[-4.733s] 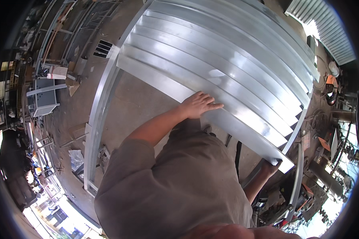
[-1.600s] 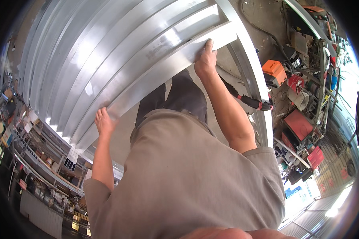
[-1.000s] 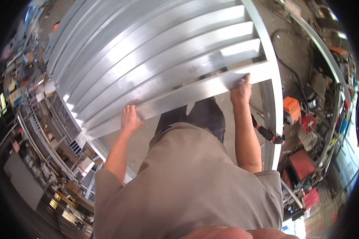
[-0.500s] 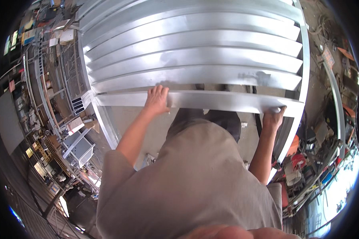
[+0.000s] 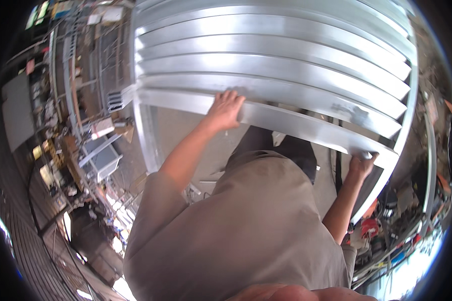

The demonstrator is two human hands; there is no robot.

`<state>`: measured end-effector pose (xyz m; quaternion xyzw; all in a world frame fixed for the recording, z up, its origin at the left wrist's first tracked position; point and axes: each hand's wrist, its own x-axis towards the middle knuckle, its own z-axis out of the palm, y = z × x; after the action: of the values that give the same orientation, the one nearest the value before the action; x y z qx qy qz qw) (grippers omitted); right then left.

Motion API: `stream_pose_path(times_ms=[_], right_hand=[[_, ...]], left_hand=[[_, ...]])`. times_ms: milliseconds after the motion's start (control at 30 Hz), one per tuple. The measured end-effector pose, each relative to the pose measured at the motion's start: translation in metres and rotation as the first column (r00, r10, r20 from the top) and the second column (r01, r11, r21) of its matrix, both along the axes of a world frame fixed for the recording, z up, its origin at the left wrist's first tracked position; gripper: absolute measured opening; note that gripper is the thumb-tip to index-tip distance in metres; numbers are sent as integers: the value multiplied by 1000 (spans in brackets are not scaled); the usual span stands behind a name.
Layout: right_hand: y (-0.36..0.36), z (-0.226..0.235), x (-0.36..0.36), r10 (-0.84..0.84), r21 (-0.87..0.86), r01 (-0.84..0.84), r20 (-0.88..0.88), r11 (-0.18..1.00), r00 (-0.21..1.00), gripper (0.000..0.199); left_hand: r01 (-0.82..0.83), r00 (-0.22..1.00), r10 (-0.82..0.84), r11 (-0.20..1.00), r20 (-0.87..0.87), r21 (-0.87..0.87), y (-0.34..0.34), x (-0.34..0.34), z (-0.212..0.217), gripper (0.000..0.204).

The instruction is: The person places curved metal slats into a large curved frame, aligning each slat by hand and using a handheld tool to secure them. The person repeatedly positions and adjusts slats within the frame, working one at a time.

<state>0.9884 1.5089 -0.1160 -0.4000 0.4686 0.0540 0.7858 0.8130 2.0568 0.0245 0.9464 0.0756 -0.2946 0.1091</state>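
Note:
A large silvery metal frame with several slanted louver slats point(image 5: 266, 46) spans the upper view. Its lower crossbar point(image 5: 296, 125) runs between the left upright point(image 5: 148, 133) and the right upright point(image 5: 409, 108). My left hand point(image 5: 226, 111) is closed over the crossbar left of its middle, fingers over the far edge. At the bar's right end, close to the upright, my right hand point(image 5: 362, 164) grips its near edge, thumb on top; some of its fingers are hidden beneath. A dark smudge point(image 5: 354, 113) marks the lowest slat.
Below the crossbar, the frame has an opening with my dark-trousered legs point(image 5: 294, 150) showing. Stacked metal lengths point(image 5: 68, 90) and a grey box point(image 5: 103, 158) lie at the left. A long metal strip point(image 5: 430, 175) and a red object point(image 5: 369, 227) are among clutter at the right.
The view has turned, so the frame now slopes down to the right. Both hands appear farther right, the left one higher and the right one lower, and still hold the crossbar.

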Motion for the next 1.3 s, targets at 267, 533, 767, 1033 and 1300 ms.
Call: stream_pose_path(times_ms=[267,533,767,1033,1300], right_hand=[[-7,-17,5,344,-361,-300,64,883,937,72],[18,5,8,268,-313,-252,9,916,963,53],[49,44,12,-127,-137,111,-111,984,986,56],[66,37,3,-91,-196,97,36,976,995,64],[74,54,8,-112,-145,119,58,982,992,41]], left_hand=[[20,995,-18,999,-100,26,0,9,2,86],[9,990,-9,1000,-141,1,4,7,-10,92],[30,1000,-30,999,9,-34,3,4,-26,97],[6,995,0,998,-102,55,-10,13,-16,92],[40,997,-35,996,-68,80,-11,9,-19,91]])
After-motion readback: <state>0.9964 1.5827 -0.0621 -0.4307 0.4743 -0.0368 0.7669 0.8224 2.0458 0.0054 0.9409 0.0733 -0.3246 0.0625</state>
